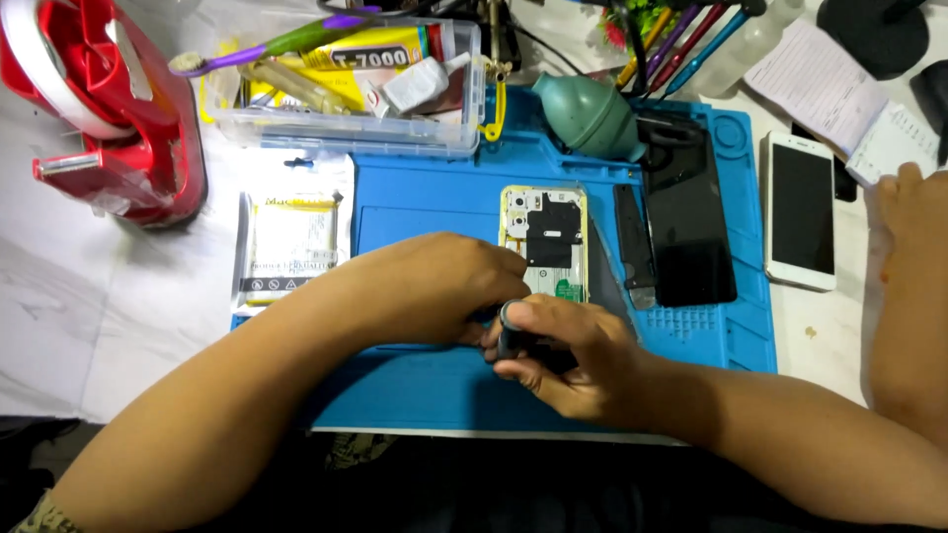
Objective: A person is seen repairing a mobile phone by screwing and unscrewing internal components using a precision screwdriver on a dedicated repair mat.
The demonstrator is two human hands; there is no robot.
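both hands closed: right hand grips dark screwdriver; left hand steadies opened phone. phone looks fragile; hold by edges.

A flat silver pouch with a white and yellow label lies at nine o'clock of the mat. At eleven o'clock, a clear box holds a yellow and red glue pack. At three o'clock lie a white phone with a dark screen and, just left, a black screen panel.
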